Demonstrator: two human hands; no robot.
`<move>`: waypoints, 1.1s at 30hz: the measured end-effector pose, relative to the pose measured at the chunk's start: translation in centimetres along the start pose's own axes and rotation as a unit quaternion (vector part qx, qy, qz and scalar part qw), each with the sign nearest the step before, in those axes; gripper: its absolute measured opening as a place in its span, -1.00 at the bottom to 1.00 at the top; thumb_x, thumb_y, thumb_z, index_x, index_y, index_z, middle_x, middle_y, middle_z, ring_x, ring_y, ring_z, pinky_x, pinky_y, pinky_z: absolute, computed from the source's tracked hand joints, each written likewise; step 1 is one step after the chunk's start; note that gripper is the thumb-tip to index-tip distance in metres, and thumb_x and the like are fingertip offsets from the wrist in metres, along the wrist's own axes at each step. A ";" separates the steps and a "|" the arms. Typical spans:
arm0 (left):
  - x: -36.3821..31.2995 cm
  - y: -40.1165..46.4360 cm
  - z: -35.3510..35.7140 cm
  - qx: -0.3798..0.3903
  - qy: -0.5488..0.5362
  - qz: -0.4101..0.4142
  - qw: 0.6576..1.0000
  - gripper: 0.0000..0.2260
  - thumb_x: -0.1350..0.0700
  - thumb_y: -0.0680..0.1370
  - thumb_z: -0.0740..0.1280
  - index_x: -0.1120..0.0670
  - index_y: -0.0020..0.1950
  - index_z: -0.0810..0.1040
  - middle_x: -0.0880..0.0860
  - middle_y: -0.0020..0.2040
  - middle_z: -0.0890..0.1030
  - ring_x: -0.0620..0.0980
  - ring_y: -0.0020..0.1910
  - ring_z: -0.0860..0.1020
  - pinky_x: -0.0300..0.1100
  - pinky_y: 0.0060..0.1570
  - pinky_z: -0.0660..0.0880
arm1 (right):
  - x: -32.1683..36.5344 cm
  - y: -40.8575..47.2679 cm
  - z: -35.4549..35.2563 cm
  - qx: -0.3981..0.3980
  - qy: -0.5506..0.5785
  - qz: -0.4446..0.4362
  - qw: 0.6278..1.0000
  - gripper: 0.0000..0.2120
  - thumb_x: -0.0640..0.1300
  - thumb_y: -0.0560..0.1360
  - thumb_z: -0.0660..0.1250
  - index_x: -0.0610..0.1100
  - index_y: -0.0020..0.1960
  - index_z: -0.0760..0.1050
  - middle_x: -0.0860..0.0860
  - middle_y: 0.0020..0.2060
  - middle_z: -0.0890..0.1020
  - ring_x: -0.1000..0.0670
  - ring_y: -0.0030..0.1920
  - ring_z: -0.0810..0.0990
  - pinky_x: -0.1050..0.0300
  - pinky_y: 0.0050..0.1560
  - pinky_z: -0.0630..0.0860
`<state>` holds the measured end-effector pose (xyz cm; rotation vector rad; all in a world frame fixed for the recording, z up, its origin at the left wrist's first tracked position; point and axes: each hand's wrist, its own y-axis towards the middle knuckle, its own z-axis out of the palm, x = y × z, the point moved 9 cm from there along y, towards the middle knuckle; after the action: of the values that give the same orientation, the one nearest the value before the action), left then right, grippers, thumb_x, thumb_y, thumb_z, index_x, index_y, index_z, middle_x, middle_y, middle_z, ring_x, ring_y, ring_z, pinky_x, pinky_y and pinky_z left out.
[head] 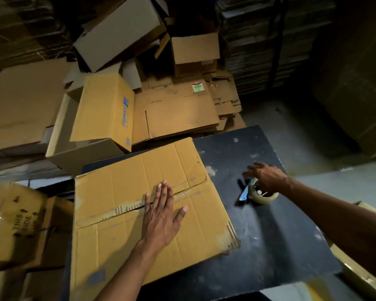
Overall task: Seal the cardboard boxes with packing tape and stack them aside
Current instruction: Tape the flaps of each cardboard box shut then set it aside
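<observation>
1. Lying on the left part of a black table (269, 235): cardboard box (148, 213), flaps closed, torn centre seam showing.
2. Pressing flat on that seam: left hand (161, 216), fingers straight and spread, grasping nothing.
3. Reaching over the tape dispenser (258, 193), on the table just right of the box: right hand (267, 177), blurred; grip impossible to tell.
4. Piled behind the table: loose boxes, one printed box (106, 109) among them.

The left hand (161, 216) lies flat, palm down, its fingers (162, 192) straight and thumb spread, forearm reaching up from below, while the right hand (267, 178) stretches forward, blurred, its fingers loosely extended.
</observation>
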<state>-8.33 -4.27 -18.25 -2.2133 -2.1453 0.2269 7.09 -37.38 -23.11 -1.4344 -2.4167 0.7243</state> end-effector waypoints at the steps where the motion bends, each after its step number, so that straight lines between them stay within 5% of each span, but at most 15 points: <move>1: -0.5 -0.1 0.0 0.005 -0.002 -0.007 1.000 -0.22 -0.42 0.64 -0.26 0.09 0.68 -0.14 0.04 0.69 -0.22 -0.03 0.66 -0.28 0.15 0.61 -0.21 | 0.4 0.5 -0.2 0.002 0.003 -0.012 1.000 -0.38 -0.02 0.55 0.40 0.21 0.56 0.31 0.09 0.58 0.30 -0.09 0.60 0.22 -0.13 0.45 0.37; 6: -4.2 0.3 -0.1 0.027 -0.026 -0.040 0.999 -0.20 -0.41 0.58 -0.33 0.07 0.67 -0.23 0.04 0.66 -0.30 -0.03 0.63 -0.37 0.05 0.58 -0.37 | 0.9 1.0 0.4 0.008 0.054 0.005 0.998 -0.62 -0.12 0.59 0.31 0.18 0.35 0.58 0.05 0.25 0.65 -0.08 0.17 0.65 0.07 0.12 0.61; 12: -9.2 1.6 -0.6 -0.014 -0.067 -0.041 0.997 -0.25 -0.34 0.64 -0.29 0.12 0.68 -0.04 0.06 0.68 -0.12 0.00 0.66 -0.21 -0.08 0.60 -0.32 | -6.4 -3.5 -2.0 -0.073 0.108 0.095 0.987 -0.71 0.06 0.55 0.36 0.09 0.25 0.52 -0.02 0.06 0.66 -0.15 0.05 0.67 0.01 -0.05 0.62; 17: -14.2 3.5 -0.2 -0.004 -0.086 -0.007 0.996 -0.37 -0.16 0.71 -0.09 0.24 0.61 0.27 0.21 0.63 0.20 0.14 0.64 0.14 0.01 0.63 -0.04 | -10.5 -11.6 -10.9 -0.239 0.227 0.169 0.929 -0.55 -0.22 0.49 0.40 0.00 0.29 0.33 -0.07 -0.09 0.57 -0.21 -0.13 0.58 -0.12 -0.23 0.57; 19: -17.4 4.4 0.0 -0.004 -0.072 0.034 0.997 -0.41 -0.11 0.67 0.03 0.26 0.53 0.40 0.25 0.56 0.36 0.23 0.56 0.33 0.06 0.61 0.07 | -9.0 -13.2 -13.8 -0.252 0.241 0.147 0.925 -0.39 -0.27 0.44 0.45 -0.02 0.40 0.29 -0.08 0.01 0.59 -0.20 -0.03 0.59 -0.15 -0.16 0.59; 22: -20.6 5.0 0.5 0.028 -0.056 0.118 0.991 -0.35 -0.18 0.66 0.06 0.26 0.58 0.32 0.27 0.60 0.28 0.27 0.59 0.26 0.19 0.60 0.01 | -4.1 -13.9 -16.6 -0.239 0.268 0.088 0.929 -0.31 -0.24 0.44 0.49 0.02 0.48 0.31 -0.06 0.20 0.55 -0.15 0.18 0.56 -0.14 0.11 0.56; 25: -17.4 3.7 -1.6 0.005 -0.010 0.122 0.993 -0.27 -0.31 0.65 0.07 0.17 0.64 0.20 0.18 0.67 0.13 0.16 0.66 0.08 0.41 0.54 -0.12 | 2.3 -13.8 -18.3 -0.233 0.279 0.033 0.931 -0.27 -0.16 0.45 0.54 0.06 0.52 0.31 -0.01 0.23 0.48 -0.09 0.24 0.51 -0.06 0.19 0.54; 28: -7.3 -0.4 -1.6 0.015 -0.012 0.024 1.000 -0.23 -0.40 0.63 -0.05 0.04 0.70 -0.07 0.05 0.67 -0.22 0.05 0.66 -0.24 0.38 0.50 -0.35 | 8.3 -13.0 -18.8 -0.228 0.316 -0.022 0.921 -0.34 -0.14 0.41 0.59 0.05 0.42 0.40 0.09 0.12 0.46 0.00 0.17 0.52 0.07 0.10 0.58; 30: -1.3 -3.6 -2.2 -0.049 0.007 0.002 0.999 -0.19 -0.45 0.62 -0.02 0.10 0.67 0.17 0.11 0.68 0.04 0.10 0.66 0.04 0.42 0.50 -0.15 | 11.1 -12.4 -18.7 -0.224 0.347 -0.055 0.909 -0.39 -0.14 0.39 0.61 0.05 0.34 0.43 0.12 0.11 0.48 0.06 0.13 0.51 0.18 0.05 0.55; 33: 3.3 -6.8 -0.9 -0.011 0.005 -0.001 1.000 -0.15 -0.48 0.60 0.07 0.19 0.60 0.33 0.15 0.63 0.25 0.12 0.59 0.27 0.39 0.46 0.00 | 16.1 -10.4 -18.6 -0.206 0.370 -0.111 0.899 -0.42 -0.16 0.39 0.61 0.08 0.31 0.43 0.14 0.16 0.54 0.09 0.17 0.53 0.11 0.10 0.63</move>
<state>-14.88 -0.68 -16.68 -2.2190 -2.1551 0.1945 -0.45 -22.02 -2.53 -1.2133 -2.0943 -0.3692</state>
